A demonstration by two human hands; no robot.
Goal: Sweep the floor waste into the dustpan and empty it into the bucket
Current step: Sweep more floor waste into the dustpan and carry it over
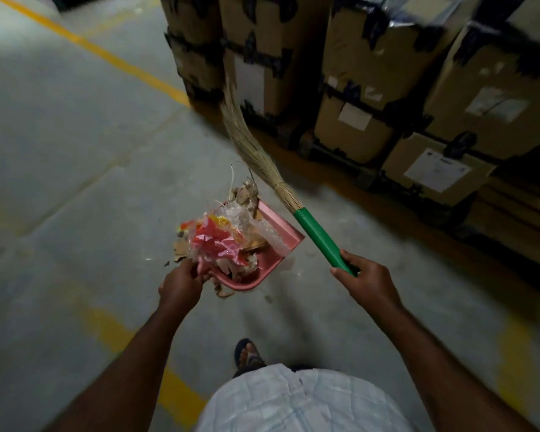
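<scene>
Dustpan [290,237] with waste [216,242], broom [321,241], illegibly labelled boxes [365,67]

Dim, flat light; stacked cartons [387,73] smear with motion blur, and the edges bow and darken.

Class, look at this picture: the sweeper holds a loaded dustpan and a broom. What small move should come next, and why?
Probably keep the dustpan level and carry it toward the bucket, which is out of view. The waste is heaped high and overhangs the rim, the left hand grips the pan's handle, and the right hand holds the broom with bristles pointing away from the pile.
</scene>
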